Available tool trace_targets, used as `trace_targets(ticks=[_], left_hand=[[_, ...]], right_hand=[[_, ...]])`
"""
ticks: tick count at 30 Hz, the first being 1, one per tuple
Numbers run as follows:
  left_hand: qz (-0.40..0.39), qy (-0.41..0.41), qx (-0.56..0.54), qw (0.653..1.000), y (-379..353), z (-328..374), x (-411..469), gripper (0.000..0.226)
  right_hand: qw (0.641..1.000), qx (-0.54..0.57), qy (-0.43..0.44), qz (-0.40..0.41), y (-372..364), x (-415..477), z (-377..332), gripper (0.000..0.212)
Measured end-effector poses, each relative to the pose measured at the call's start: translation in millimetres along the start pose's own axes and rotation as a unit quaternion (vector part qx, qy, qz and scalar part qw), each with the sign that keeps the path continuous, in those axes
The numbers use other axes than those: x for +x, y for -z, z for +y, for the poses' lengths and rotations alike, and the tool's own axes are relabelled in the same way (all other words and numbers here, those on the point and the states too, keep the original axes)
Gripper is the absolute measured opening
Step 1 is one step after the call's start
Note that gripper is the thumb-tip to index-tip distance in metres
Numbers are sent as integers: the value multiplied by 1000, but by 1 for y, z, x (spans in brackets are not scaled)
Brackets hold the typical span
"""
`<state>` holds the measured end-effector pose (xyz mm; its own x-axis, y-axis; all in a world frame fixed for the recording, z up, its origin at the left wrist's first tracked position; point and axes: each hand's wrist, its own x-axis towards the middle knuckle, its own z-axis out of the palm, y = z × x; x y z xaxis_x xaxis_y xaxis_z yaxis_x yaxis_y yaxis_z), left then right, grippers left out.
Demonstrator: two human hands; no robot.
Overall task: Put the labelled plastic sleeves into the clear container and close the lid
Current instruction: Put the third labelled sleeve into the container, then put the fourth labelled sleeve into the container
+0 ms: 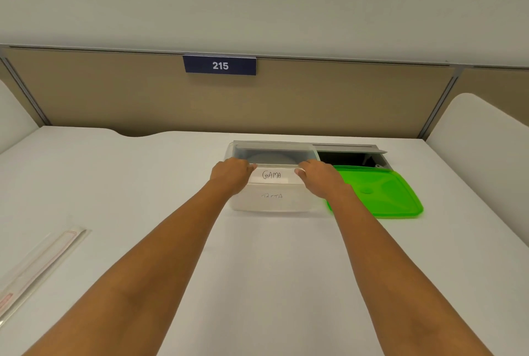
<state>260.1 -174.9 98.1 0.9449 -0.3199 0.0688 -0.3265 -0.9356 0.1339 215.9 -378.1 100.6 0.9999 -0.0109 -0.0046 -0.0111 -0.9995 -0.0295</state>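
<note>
Lower left of frame: a long, flat clear plastic sleeve (37,264) with red-pink printing lay on the white matte counter (257,270), untouched. Centre of frame: left hand (232,174) and right hand (317,177) each pinched one end of the sleeve labelled "GAMA" (272,176), holding it level at the near rim of the clear container (269,204). Judged very light, thin, floppy and slick, so end grips with slight tension suit it. A second label, faint, showed through the container's translucent front wall. Right of centre: glossy green lid (380,192), moulded and probably semi-flexible, lay off the container. Beyond: open cable hatch (349,156), beige partition with number plate 215 (219,65).
</note>
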Motion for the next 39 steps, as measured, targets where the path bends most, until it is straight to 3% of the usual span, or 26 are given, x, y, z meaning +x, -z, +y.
trace_targets(ticks=[7,11,16,21,29,31,34,39], left_hand=[[-5,-17,-13,1000,4,-8,-49,53],[-10,-26,-38,999,4,-20,-83,49],[25,34,-130,991,-6,-48,-130,48],[81,159,-209,961,-20,-85,-176,40],[158,272,-236,919,-41,-135,-240,49],[177,293,-240,909,-40,-143,-248,49],[168,312,-274,894,-39,-153,-256,32],[170,338,-430,820,-31,-162,-255,20]], right_hand=[[999,24,-38,15,-6,-48,-18,46],[994,39,-56,83,-12,-70,-39,44],[957,230,-41,173,-23,-88,-97,37],[914,390,-52,101,-46,-97,-165,34],[872,483,-77,-24,-79,-102,-227,51],[865,494,-77,-28,-85,-104,-233,48],[846,526,-87,4,-92,-106,-238,35],[799,592,-99,38,-87,-107,-236,23]])
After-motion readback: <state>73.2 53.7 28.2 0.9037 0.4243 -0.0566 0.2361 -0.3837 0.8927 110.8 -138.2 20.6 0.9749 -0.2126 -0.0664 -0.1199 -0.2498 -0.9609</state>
